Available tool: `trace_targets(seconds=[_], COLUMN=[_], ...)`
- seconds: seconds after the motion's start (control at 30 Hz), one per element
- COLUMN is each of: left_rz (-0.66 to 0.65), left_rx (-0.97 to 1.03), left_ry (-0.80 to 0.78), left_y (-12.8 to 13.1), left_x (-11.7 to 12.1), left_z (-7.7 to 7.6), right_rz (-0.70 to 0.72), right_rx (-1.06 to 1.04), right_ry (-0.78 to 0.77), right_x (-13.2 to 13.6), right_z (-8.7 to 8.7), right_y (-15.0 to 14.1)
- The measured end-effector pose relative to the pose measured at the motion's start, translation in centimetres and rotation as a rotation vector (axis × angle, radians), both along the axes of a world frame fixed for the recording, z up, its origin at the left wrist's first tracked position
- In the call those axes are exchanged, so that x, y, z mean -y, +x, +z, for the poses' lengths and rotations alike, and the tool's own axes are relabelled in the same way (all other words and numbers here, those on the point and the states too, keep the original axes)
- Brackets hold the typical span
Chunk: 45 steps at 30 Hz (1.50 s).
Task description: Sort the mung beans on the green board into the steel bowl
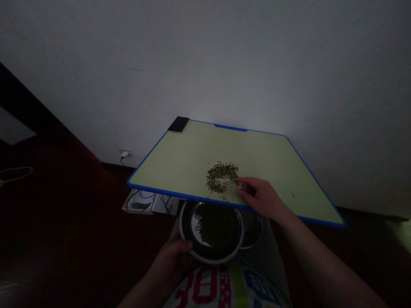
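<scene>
A small pile of dark green grains (221, 175) lies on a pale yellow-green table with a blue edge (180, 162). My right hand (260, 197) rests on the table just right of the pile, fingers curled toward the grains; what they pinch, if anything, is hidden. My left hand (173, 253) grips the rim of a round steel bowl (212, 233) held below the table's front edge. The bowl contains more of the dark grains. A second steel bowl (253, 229) sits partly hidden behind it on the right.
A black phone (178, 124) lies on the table's far left corner. A white wall rises behind. A wall socket with a plug (124, 153) and a white box with cables (144, 202) are on the dark floor at left. Printed fabric (221, 286) covers my lap.
</scene>
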State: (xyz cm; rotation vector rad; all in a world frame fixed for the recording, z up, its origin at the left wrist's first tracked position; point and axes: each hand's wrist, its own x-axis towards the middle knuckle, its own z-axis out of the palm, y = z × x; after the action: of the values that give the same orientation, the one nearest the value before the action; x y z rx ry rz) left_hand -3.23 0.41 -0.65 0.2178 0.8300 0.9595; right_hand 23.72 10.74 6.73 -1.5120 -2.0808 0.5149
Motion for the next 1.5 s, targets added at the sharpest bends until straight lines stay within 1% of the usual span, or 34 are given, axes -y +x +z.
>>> trace_targets(seconds=[0.27, 0.4, 0.63, 0.83, 1.1, 1.33, 1.5], left_rz=[0.001, 0.009, 0.02, 0.018, 0.021, 0.005, 0.011], left_rx=[0.005, -0.014, -0.027, 0.024, 0.001, 0.002, -0.014], left_ry=[0.032, 0.019, 0.026, -0.002, 0.012, -0.004, 0.012], left_y=[0.2, 0.2, 0.2, 0.2, 0.2, 0.2, 0.1], left_x=[-0.1, -0.1, -0.1, -0.1, 0.1, 0.1, 0.1], left_z=[0.3, 0.4, 0.2, 0.2, 0.1, 0.0, 0.0], right_rz=[0.008, 0.02, -0.006, 0.023, 0.068, 0.1, 0.098], right_rx=[0.027, 0.035, 0.022, 0.025, 0.012, 0.02, 0.013], right_ry=[0.065, 0.061, 0.048, 0.056, 0.009, 0.026, 0.033], right_x=[-0.6, -0.8, -0.3, -0.7, -0.4, -0.6, -0.7], right_z=[-0.5, -0.4, -0.5, -0.5, -0.2, 0.0, -0.1], right_y=[-1.0, -1.2, -0.4, -0.8, -0.5, -1.1, -1.0])
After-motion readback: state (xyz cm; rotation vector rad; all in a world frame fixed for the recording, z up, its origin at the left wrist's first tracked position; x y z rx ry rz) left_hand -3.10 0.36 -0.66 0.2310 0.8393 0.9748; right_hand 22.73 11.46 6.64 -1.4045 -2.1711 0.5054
